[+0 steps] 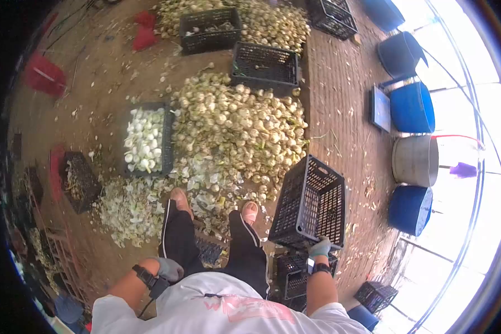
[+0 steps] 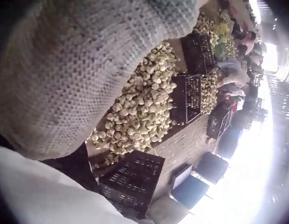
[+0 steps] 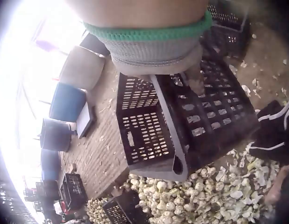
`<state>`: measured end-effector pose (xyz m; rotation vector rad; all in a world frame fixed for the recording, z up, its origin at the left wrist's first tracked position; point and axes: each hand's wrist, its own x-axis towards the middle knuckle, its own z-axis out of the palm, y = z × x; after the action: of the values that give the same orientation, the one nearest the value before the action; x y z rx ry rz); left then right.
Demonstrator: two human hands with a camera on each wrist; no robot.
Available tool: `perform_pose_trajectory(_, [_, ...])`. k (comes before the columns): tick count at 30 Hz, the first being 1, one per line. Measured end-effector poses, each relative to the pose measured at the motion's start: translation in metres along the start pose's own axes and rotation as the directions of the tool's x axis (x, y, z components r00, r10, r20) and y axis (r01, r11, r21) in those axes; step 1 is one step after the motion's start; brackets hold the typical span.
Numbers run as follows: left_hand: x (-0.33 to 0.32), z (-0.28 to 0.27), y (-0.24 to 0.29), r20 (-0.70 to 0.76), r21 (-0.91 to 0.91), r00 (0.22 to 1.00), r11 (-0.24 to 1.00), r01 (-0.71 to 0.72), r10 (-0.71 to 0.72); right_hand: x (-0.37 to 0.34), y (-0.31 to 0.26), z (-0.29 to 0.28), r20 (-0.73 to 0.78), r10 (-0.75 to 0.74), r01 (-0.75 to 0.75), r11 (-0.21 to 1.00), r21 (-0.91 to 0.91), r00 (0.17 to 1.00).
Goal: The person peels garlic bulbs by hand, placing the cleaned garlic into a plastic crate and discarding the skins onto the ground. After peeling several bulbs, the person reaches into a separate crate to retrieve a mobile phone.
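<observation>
My gloved right hand point(image 1: 320, 247) grips the near rim of a black plastic crate point(image 1: 309, 203), its fingers hooked over the edge. The crate is tilted on its side toward me, and its slotted walls show in the right wrist view, where the glove's green cuff point(image 3: 149, 32) is at the top. My gloved left hand point(image 1: 171, 270) hangs by my left thigh, fingers loosely curled and nothing in them. Its grey knitted glove point(image 2: 79, 70) fills much of the left wrist view. A heap of pale bulbs point(image 1: 234, 122) lies in front of my feet.
A crate of white peeled bulbs point(image 1: 164, 139) stands left of the heap. Other black crates point(image 1: 264, 64) stand behind it. White peelings point(image 1: 131, 206) cover the floor at my feet. Stacked crates point(image 1: 292, 278) are near my right leg. Blue bins point(image 1: 412, 106) line the right side.
</observation>
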<state>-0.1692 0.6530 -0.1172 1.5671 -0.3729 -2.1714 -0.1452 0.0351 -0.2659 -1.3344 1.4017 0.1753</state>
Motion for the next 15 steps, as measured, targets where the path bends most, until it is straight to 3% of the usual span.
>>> perform_pose_trajectory(1, [0.008, 0.001, 0.006, 0.061, -0.076, 0.998, 0.996, 0.039, -0.035, 0.021, 0.009, -0.003, 0.084, -0.261, 0.274, 0.901, -0.336, 0.962])
perform_pose_trajectory(2, [0.016, 0.000, 0.014, 0.121, -0.056, 0.992, 0.998, 0.035, -0.028, 0.032, -0.005, 0.009, -0.111, -0.005, 0.005, 1.000, 0.000, 0.994])
perform_pose_trajectory(3, [0.022, 0.001, 0.020, 0.133, -0.055, 0.990, 0.997, 0.054, -0.046, 0.041, -0.026, 0.027, -0.203, 0.305, -0.216, 0.905, 0.368, 0.931])
perform_pose_trajectory(5, [0.036, -0.001, 0.030, 0.176, -0.018, 0.984, 0.999, 0.042, -0.038, 0.071, -0.039, 0.030, -0.193, 0.305, -0.218, 0.902, 0.374, 0.932])
perform_pose_trajectory(7, [0.050, -0.005, 0.041, 0.211, -0.004, 0.976, 0.998, 0.056, -0.054, 0.151, -0.020, 0.009, -0.121, 0.175, -0.103, 0.886, 0.451, 0.977])
perform_pose_trajectory(9, [0.056, 0.001, 0.036, 0.211, -0.128, 0.975, 0.987, 0.098, -0.070, 0.162, -0.031, 0.006, 0.029, 0.111, -0.111, 0.863, 0.493, 0.993])
perform_pose_trajectory(13, [0.062, 0.005, 0.018, 0.206, -0.255, 0.979, 0.965, 0.054, -0.001, 0.229, -0.009, -0.019, 0.140, 0.157, -0.208, 0.817, 0.538, 0.978])
perform_pose_trajectory(15, [0.064, 0.007, 0.006, 0.222, -0.348, 0.975, 0.932, 0.104, -0.026, 0.223, -0.002, 0.000, 0.080, 0.202, -0.215, 0.841, 0.496, 0.976])
